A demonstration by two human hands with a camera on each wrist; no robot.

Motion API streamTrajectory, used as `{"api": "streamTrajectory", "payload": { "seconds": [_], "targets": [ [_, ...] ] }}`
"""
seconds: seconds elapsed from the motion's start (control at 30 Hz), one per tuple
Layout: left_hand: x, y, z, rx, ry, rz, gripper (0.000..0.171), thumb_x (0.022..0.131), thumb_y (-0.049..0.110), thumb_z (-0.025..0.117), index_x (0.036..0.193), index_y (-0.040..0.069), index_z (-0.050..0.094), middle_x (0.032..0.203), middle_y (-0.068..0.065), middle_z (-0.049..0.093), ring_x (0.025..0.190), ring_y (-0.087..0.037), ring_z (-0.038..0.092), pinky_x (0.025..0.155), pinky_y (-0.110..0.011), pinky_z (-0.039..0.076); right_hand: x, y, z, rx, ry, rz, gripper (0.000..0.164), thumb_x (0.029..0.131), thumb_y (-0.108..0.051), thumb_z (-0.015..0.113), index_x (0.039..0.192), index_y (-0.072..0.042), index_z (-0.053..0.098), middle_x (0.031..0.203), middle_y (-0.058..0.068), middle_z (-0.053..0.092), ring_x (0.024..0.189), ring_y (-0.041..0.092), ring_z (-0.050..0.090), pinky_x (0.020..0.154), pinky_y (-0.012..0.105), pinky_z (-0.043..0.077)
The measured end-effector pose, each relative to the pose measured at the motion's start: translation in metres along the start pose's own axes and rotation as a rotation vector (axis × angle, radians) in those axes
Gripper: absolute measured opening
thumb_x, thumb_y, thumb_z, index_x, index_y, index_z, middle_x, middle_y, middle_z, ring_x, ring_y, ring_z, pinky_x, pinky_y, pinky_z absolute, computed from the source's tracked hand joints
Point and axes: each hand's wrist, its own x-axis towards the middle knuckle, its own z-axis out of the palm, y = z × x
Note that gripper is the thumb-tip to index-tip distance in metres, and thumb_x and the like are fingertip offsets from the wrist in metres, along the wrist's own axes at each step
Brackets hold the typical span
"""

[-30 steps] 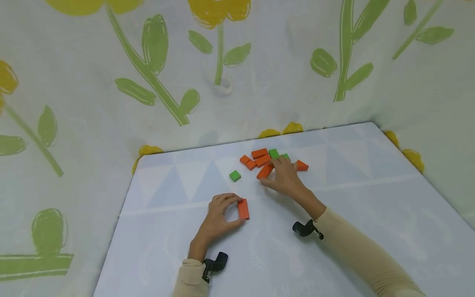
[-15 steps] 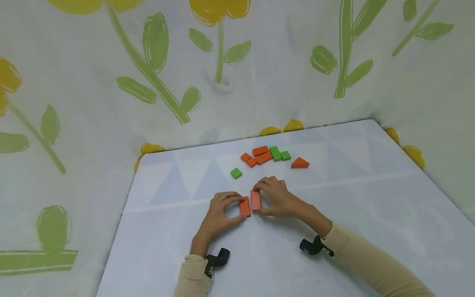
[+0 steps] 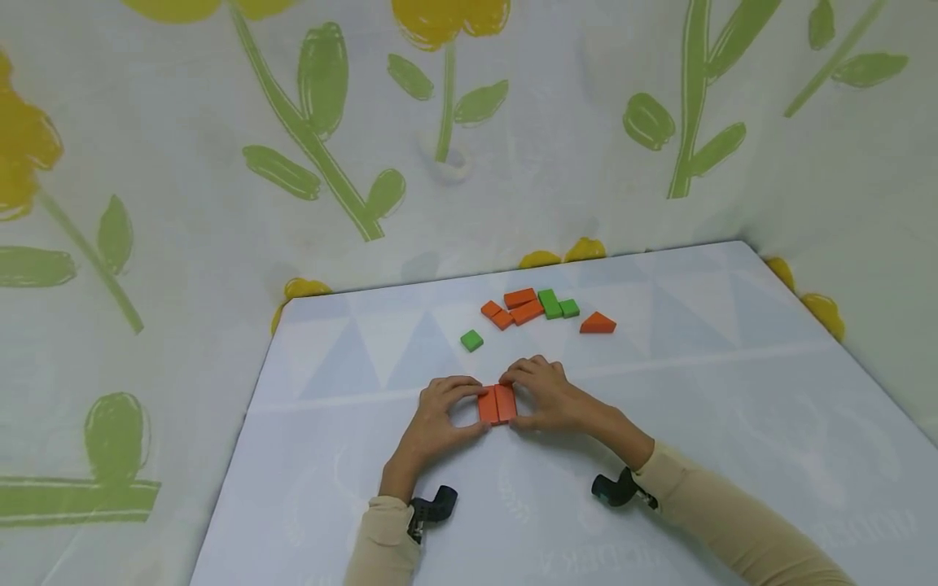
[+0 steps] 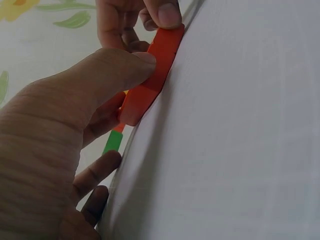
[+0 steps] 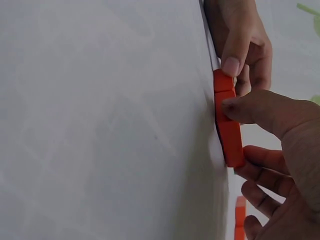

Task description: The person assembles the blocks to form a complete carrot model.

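Note:
Two flat orange rectangular blocks lie side by side on the table, long edges together. My left hand (image 3: 434,417) pinches the left orange block (image 3: 487,405) between thumb and fingers at its near and far ends. The right orange block (image 3: 506,404) is pinched the same way by my right hand (image 3: 551,399). In the left wrist view my thumb presses the end of an orange block (image 4: 136,102), with the other hand's thumb beyond it. From the right wrist, the paired orange blocks (image 5: 230,142) show between both thumbs.
Behind the hands lie several orange blocks (image 3: 526,312), two touching green blocks (image 3: 550,304), a lone green square block (image 3: 472,340) and an orange triangular block (image 3: 598,323). The table's back edge (image 3: 410,286) meets a flower-printed curtain (image 3: 550,163).
My right hand has brought an orange block from the pile toward me and set it against the block in my left hand. The left hand has stayed nearly in place.

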Motion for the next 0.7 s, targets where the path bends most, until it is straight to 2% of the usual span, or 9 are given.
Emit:
{"api": "streamTrajectory", "payload": {
  "seconds": [0.2,0.3,0.37,0.47,0.57,0.7],
  "targets": [
    [0.0,-0.001,0.0,0.006,0.001,0.006,0.048,0.081,0.032,0.083,0.126,0.02,0.07,0.131,0.004,0.059,0.122,-0.02,0.047,0.101,-0.049,0.034,0.0,0.002,-0.001,-0.018,-0.016,0.009,0.056,0.079,-0.036,0.084,0.127,-0.014,0.063,0.127,0.0,0.058,0.12,0.023,0.046,0.087,0.044,0.033],
    [0.0,0.001,-0.001,0.01,-0.001,0.0,0.048,0.081,0.032,0.083,0.125,0.02,0.07,0.131,0.004,0.059,0.122,-0.019,0.047,0.1,-0.049,0.034,0.003,0.005,-0.005,-0.039,-0.011,0.049,0.06,0.082,-0.042,0.082,0.13,-0.013,0.062,0.13,0.003,0.057,0.123,0.025,0.045,0.09,0.047,0.034],
    [0.0,0.002,-0.001,0.013,-0.005,-0.011,0.048,0.081,0.032,0.083,0.126,0.021,0.07,0.131,0.005,0.058,0.122,-0.019,0.046,0.1,-0.048,0.034,0.008,0.008,-0.01,-0.056,0.027,0.098,0.06,0.084,-0.045,0.079,0.131,-0.012,0.062,0.131,0.005,0.058,0.124,0.027,0.046,0.093,0.05,0.035],
    [0.0,0.002,-0.001,0.018,-0.011,-0.026,0.048,0.082,0.034,0.082,0.127,0.023,0.069,0.132,0.006,0.058,0.124,-0.017,0.046,0.102,-0.048,0.033,0.017,0.017,-0.02,-0.082,0.13,0.184,0.055,0.087,-0.041,0.077,0.129,-0.009,0.064,0.127,0.009,0.059,0.124,0.03,0.048,0.097,0.055,0.036],
    [0.0,0.003,-0.001,0.021,-0.008,-0.031,0.048,0.082,0.035,0.082,0.127,0.024,0.069,0.132,0.007,0.057,0.123,-0.017,0.046,0.103,-0.049,0.033,0.028,0.027,-0.029,-0.118,0.226,0.269,0.053,0.088,-0.039,0.076,0.128,-0.007,0.064,0.125,0.013,0.06,0.12,0.033,0.05,0.097,0.056,0.037],
    [-0.001,0.003,0.0,0.02,0.005,-0.021,0.047,0.082,0.036,0.081,0.126,0.024,0.069,0.131,0.008,0.058,0.123,-0.018,0.046,0.101,-0.05,0.034,0.042,0.04,-0.035,-0.177,0.271,0.362,0.057,0.089,-0.04,0.075,0.13,-0.002,0.062,0.128,0.017,0.058,0.116,0.034,0.052,0.094,0.052,0.039]
  ]
}}
